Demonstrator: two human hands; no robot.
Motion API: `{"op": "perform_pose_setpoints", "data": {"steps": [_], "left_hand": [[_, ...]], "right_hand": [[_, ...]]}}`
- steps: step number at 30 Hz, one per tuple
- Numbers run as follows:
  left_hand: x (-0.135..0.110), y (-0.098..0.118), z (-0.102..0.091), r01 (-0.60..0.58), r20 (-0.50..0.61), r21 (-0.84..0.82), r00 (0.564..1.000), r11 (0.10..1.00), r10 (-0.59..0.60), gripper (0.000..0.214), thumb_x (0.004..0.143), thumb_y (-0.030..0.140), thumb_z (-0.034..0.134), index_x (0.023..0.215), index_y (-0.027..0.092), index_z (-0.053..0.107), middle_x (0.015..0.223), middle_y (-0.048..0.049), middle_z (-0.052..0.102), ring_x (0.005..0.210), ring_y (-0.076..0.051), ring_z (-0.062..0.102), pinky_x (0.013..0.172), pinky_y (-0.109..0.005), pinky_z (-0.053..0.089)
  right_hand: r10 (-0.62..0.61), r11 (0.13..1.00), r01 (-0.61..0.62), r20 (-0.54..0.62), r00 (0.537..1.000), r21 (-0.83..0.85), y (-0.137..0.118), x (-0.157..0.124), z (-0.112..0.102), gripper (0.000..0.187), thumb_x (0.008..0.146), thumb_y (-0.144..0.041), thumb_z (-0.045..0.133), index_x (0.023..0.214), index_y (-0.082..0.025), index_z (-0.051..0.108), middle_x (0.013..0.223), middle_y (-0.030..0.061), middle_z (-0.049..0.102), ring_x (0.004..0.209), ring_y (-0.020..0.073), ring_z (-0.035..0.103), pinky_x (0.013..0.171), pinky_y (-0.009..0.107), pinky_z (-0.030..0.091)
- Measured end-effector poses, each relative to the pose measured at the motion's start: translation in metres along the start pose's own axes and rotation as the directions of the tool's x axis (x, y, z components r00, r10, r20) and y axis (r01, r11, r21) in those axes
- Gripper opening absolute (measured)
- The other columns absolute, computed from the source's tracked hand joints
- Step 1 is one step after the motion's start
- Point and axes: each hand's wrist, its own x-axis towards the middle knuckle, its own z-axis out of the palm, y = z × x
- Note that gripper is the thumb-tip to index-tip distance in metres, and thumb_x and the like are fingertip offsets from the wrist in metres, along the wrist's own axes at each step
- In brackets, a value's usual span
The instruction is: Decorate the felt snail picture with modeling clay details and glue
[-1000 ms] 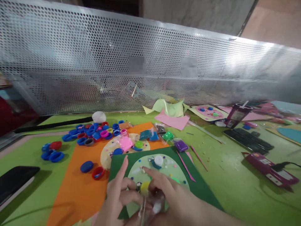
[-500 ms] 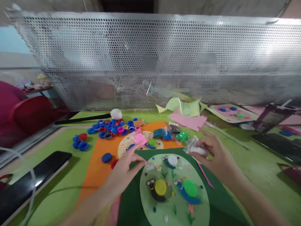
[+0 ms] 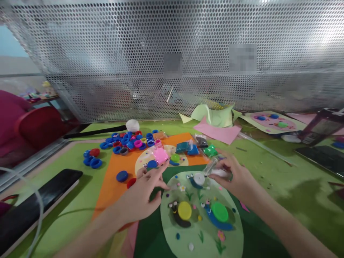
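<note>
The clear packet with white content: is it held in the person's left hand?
No, the right hand holds the clear packet, while the left hand is apart from it, near the pale green oval's left edge.

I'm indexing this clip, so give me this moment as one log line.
right hand: holds clear bag | left hand: at left edge of green card | on card: three snails

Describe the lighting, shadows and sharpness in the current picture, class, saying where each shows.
In the head view, glare whitens the screen at upper right; there too, a soft shadow darkens the green table right of the right forearm, two blocky patches cover parts of the screen, and the cup near the right edge slants, perhaps from lens distortion.
</note>
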Motion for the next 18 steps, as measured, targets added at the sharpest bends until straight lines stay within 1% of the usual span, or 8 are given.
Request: {"op": "perform_pose_setpoints", "data": {"steps": [2, 5, 8, 10, 13, 15, 18], "left_hand": [[0.0, 0.0, 0.0, -0.044, 0.003, 0.043, 0.999, 0.998, 0.043, 0.084, 0.081, 0.004, 0.035, 0.143, 0.026, -0.016, 0.1, 0.0001, 0.072, 0.109, -0.023, 0.05, 0.099, -0.05, 0.024], [-0.001, -0.003, 0.002, -0.136, 0.013, 0.123, 0.991, 0.983, 0.135, 0.082, 0.082, 0.003, 0.034, 0.144, 0.027, -0.015, 0.1, 0.0004, 0.072, 0.119, -0.025, 0.045, 0.098, -0.049, 0.029], [-0.001, -0.006, 0.002, -0.202, 0.029, 0.223, 0.979, 0.954, 0.2, 0.079, 0.082, 0.004, 0.033, 0.145, 0.028, -0.009, 0.101, -0.0024, 0.07, 0.118, -0.025, 0.047, 0.096, -0.049, 0.035], [-0.001, -0.006, 0.002, -0.22, 0.04, 0.274, 0.975, 0.936, 0.217, 0.078, 0.082, 0.004, 0.034, 0.146, 0.027, -0.004, 0.101, -0.0041, 0.069, 0.115, -0.025, 0.05, 0.094, -0.047, 0.039], [-0.003, -0.004, -0.001, -0.222, 0.065, 0.295, 0.975, 0.929, 0.213, 0.074, 0.081, 0.005, 0.036, 0.146, 0.026, 0.006, 0.099, -0.0047, 0.067, 0.112, -0.023, 0.053, 0.095, -0.041, 0.041], [-0.003, -0.002, -0.002, -0.216, 0.081, 0.298, 0.976, 0.93, 0.201, 0.072, 0.081, 0.006, 0.037, 0.146, 0.025, 0.012, 0.096, -0.0049, 0.067, 0.109, -0.023, 0.054, 0.097, -0.042, 0.04], [-0.003, 0.001, -0.004, -0.224, 0.089, 0.328, 0.974, 0.918, 0.206, 0.071, 0.08, 0.005, 0.036, 0.146, 0.022, 0.016, 0.093, -0.0068, 0.068, 0.108, -0.025, 0.055, 0.098, -0.047, 0.038]], "right_hand": [[0.002, 1.0, -0.002, 0.019, 1.0, -0.006, -0.003, 0.0, -0.001, 0.06, 0.082, -0.041, 0.056, 0.133, -0.022, 0.031, 0.085, 0.0011, 0.063, 0.075, 0.0207, 0.063, 0.066, 0.033, 0.048], [0.016, 1.0, -0.016, 0.016, 1.0, -0.013, -0.007, 0.0, -0.001, 0.06, 0.08, -0.04, 0.057, 0.132, -0.022, 0.033, 0.082, 0.0, 0.062, 0.07, 0.0198, 0.062, 0.064, 0.033, 0.048], [0.019, 1.0, -0.019, 0.016, 1.0, 0.024, -0.006, 0.001, 0.003, 0.06, 0.078, -0.038, 0.057, 0.131, -0.02, 0.035, 0.078, -0.0007, 0.061, 0.067, 0.0196, 0.061, 0.065, 0.034, 0.048], [0.024, 0.999, -0.024, -0.007, 1.0, 0.044, -0.002, 0.002, 0.009, 0.059, 0.078, -0.04, 0.056, 0.129, -0.019, 0.035, 0.077, -0.0006, 0.061, 0.065, 0.0197, 0.061, 0.064, 0.035, 0.047], [0.055, 0.998, -0.052, -0.063, 0.997, 0.039, 0.007, 0.003, 0.022, 0.059, 0.079, -0.042, 0.056, 0.129, -0.019, 0.034, 0.078, 0.0004, 0.062, 0.058, 0.0194, 0.06, 0.059, 0.035, 0.046], [0.07, 0.997, -0.067, -0.096, 0.993, 0.029, 0.012, 0.004, 0.027, 0.058, 0.079, -0.041, 0.057, 0.127, -0.019, 0.035, 0.08, 0.0017, 0.064, 0.059, 0.0203, 0.061, 0.059, 0.036, 0.046], [0.082, 0.997, -0.079, -0.134, 0.988, 0.024, 0.015, 0.005, 0.029, 0.055, 0.079, -0.04, 0.058, 0.126, -0.02, 0.037, 0.083, 0.0031, 0.065, 0.065, 0.0222, 0.063, 0.063, 0.038, 0.047]]}}
